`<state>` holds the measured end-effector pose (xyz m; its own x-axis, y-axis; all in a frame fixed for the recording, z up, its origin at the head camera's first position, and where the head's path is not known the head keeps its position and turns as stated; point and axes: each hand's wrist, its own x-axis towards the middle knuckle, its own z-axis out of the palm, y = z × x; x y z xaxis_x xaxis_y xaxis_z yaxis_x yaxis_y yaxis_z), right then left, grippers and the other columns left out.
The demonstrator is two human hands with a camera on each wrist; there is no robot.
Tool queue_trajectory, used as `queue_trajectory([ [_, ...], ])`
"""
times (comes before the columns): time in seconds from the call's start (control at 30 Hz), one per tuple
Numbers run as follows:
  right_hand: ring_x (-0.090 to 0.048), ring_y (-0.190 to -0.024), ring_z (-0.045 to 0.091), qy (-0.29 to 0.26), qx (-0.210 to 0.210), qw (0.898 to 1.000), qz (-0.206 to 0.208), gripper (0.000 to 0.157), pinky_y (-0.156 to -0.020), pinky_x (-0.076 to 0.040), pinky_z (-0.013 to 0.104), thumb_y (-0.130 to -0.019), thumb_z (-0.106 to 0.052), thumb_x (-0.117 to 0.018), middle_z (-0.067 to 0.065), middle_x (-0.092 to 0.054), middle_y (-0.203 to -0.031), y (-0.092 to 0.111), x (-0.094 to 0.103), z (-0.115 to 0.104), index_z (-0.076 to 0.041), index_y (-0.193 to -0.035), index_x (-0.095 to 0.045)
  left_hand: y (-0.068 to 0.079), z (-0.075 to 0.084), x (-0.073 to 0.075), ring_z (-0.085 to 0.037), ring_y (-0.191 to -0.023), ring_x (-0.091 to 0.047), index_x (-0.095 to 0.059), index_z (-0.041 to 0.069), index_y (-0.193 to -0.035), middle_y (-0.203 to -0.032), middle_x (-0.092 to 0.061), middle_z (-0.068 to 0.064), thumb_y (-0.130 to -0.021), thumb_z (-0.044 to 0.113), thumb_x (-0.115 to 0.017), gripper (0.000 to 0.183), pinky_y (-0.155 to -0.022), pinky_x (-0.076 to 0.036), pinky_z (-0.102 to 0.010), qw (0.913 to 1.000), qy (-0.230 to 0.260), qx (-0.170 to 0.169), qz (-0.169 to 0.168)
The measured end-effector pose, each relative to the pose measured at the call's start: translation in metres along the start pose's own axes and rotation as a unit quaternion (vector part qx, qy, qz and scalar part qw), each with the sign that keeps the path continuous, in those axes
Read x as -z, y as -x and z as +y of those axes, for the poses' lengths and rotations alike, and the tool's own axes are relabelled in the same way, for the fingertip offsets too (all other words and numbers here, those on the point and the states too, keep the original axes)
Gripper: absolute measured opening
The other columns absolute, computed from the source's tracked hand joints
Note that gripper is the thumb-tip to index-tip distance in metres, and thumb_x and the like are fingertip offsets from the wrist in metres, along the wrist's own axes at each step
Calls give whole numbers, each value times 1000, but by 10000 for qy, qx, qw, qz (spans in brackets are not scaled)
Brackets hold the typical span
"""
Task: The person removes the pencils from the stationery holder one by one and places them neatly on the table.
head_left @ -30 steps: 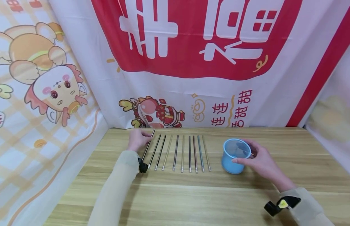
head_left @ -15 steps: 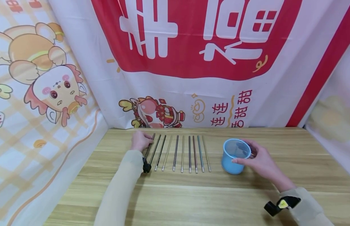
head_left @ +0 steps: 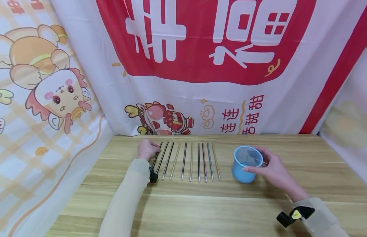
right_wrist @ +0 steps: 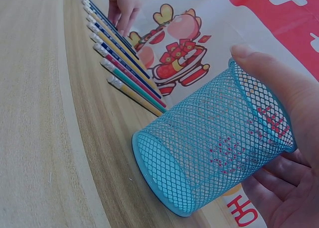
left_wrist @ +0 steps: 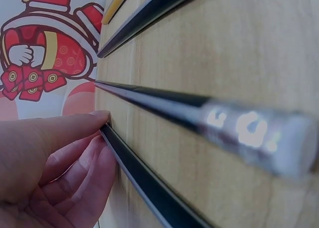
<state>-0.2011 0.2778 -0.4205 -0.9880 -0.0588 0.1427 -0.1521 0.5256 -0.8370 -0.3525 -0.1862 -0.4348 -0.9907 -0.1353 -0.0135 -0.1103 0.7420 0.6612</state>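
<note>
My left hand (head_left: pixel 147 149) pinches the far end of the leftmost black pencil (head_left: pixel 156 158), which lies on the table beside the row. In the left wrist view, thumb and fingers meet at the tip of this dark pencil (left_wrist: pixel 149 183). A second dark pencil (left_wrist: pixel 159 104) with a white eraser lies close by. To its right several more pencils lie side by side, erasers toward me, among them a teal pencil (head_left: pixel 210 161). My right hand (head_left: pixel 273 169) grips the blue mesh pen holder (right_wrist: pixel 209 143) by its rim, thumb on the near side. The holder looks tilted.
The wooden table (head_left: pixel 201 210) ends at the back against a white and red printed cloth (head_left: pixel 207 72). Another patterned cloth (head_left: pixel 32 158) hangs along the left side. Between the rightmost pencil (head_left: pixel 216 162) and the pen holder lies a stretch of bare wood.
My left hand has shifted slightly right and toward me with the leftmost pencil, whose far tip now lines up with its neighbours. My right hand and the pen holder have stayed put.
</note>
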Motion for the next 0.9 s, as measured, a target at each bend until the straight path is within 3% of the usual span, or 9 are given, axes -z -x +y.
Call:
queue_trajectory([
  [0.2, -54, -126, 38, -44, -62, 10000, 11, 87, -105, -45, 56, -82, -44, -86, 20, -55, -139, 0, 0, -1, -5, -148, -44, 1, -1, 10, -26, -85, -68, -74, 0, -111, -97, -74, -13, -87, 20, -83, 32, -79, -57, -41, 9982, 595, -79, -30],
  [0.37, -54, -126, 38, -44, -61, 10000, 5, 87, -105, -46, 56, -82, -44, -86, 19, -55, -139, 0, 0, 0, -6, -148, -44, 7, -1, 30, -33, -115, -62, -61, 2, -137, -130, -64, -18, -88, 43, -80, 66, -96, -53, -48, 9947, 743, -704, 68],
  [0.43, -55, -125, 36, -38, -29, 10000, 8, 86, -104, -48, 47, -82, -43, -87, 18, -56, -139, 0, -1, 1, -6, -147, -45, 12, -1, 39, -38, -131, -50, -51, 5, -147, -146, -52, -20, -85, 57, -78, 86, -106, -44, -57, 9940, 494, -975, -1],
  [0.53, -56, -123, 34, -8, 27, 10000, 12, 85, -100, -50, 33, -81, -41, -87, 17, -57, -137, -1, -2, 1, -6, -146, -46, 21, -5, 52, -41, -131, -50, -36, 9, -157, -154, -43, -21, -77, 72, -75, 110, -111, -33, -65, 9904, -136, -1364, -161],
  [0.63, -57, -122, 34, 33, 56, 10000, 7, 85, -94, -48, 20, -81, -41, -88, 17, -58, -136, -2, -2, 1, -6, -146, -47, 34, -11, 63, -44, -136, -44, -24, 8, -161, -159, -33, -24, -71, 79, -74, 125, -113, -26, -68, 9774, -1042, -1823, -223],
  [0.67, -57, -122, 34, 40, 56, 10000, 10, 84, -94, -48, 20, -81, -41, -87, 17, -58, -136, -2, -2, 1, -6, -146, -47, 38, -13, 66, -45, -137, -42, -21, 7, -162, -159, -31, -25, -71, 79, -74, 127, -114, -24, -68, 9707, -1320, -1994, -219],
  [0.73, -57, -122, 34, 68, 51, 10000, 20, 85, -92, -47, 16, -82, -42, -87, 17, -58, -136, -2, -2, 1, -6, -147, -46, 48, -17, 69, -45, -149, -18, -14, 5, -162, -164, -18, -24, -72, 82, -71, 131, -118, -15, -65, 9563, -1855, -2251, -214],
  [0.77, -57, -122, 34, 67, 46, 10000, 22, 85, -93, -48, 18, -82, -42, -87, 17, -58, -136, -1, -2, 1, -6, -147, -46, 53, -20, 69, -45, -150, -15, -11, 5, -163, -165, -14, -24, -74, 82, -68, 131, -119, -11, -64, 9497, -2089, -2322, -213],
  [0.9, -57, -122, 35, 73, 17, 10000, 31, 85, -100, -51, 35, -82, -42, -87, 18, -57, -137, 0, -1, 1, -5, -147, -46, 69, -34, 67, -42, -152, -5, -3, 7, -163, -167, -4, -20, -83, 83, -55, 122, -120, -1, -62, 9339, -2643, -2397, -233],
])
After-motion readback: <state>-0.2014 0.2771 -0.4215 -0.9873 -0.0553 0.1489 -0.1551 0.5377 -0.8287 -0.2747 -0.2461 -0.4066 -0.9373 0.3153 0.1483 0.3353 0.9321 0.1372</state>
